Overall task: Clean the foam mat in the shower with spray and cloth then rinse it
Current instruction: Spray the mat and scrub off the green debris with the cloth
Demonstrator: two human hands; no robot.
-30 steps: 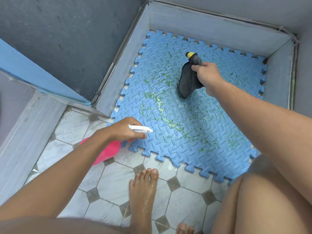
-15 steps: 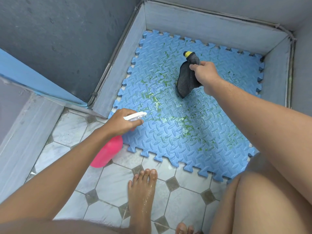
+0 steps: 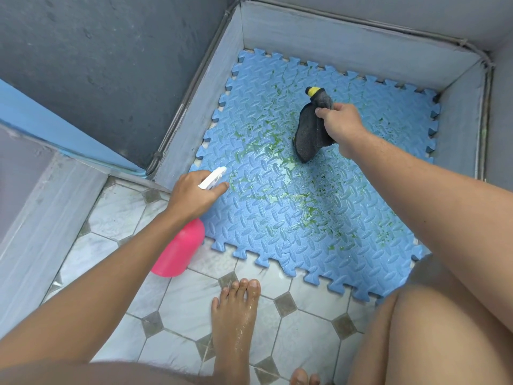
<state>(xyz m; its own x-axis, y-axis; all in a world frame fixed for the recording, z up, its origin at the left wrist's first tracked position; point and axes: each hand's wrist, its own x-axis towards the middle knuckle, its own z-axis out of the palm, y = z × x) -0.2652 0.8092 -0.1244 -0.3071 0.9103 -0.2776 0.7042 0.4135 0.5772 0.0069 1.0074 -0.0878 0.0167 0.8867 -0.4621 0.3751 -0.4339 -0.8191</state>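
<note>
Blue foam mat [image 3: 319, 218] flat on the shower floor, tucked into the corner between grey walls [image 3: 347, 43], near edge overlapping the tiled floor [image 3: 188, 301]. Green smears and wet droplets scattered across the middle of it. Left hand [image 3: 191, 195] wrapped around the white trigger head of a pink spray bottle [image 3: 177, 251], index finger out along the trigger, nozzle aimed over the mat's near-left corner. Right hand [image 3: 342, 126] closed on a dark grey cloth [image 3: 309, 134] with a yellow-banded tip, hanging above the mat's centre, lower end just at the surface. Spraying stage by the look of it, wiping not yet begun in earnest. Risks from here: nozzle pointed low and sideways, so spray likely to land on tile rather than on the green patches; far corners easily missed; a loose interlocking mat apt to slide or lift under hard scrubbing; bare foot [image 3: 236, 315] on wet tile, prone to slipping once cleaner runs off.
</note>
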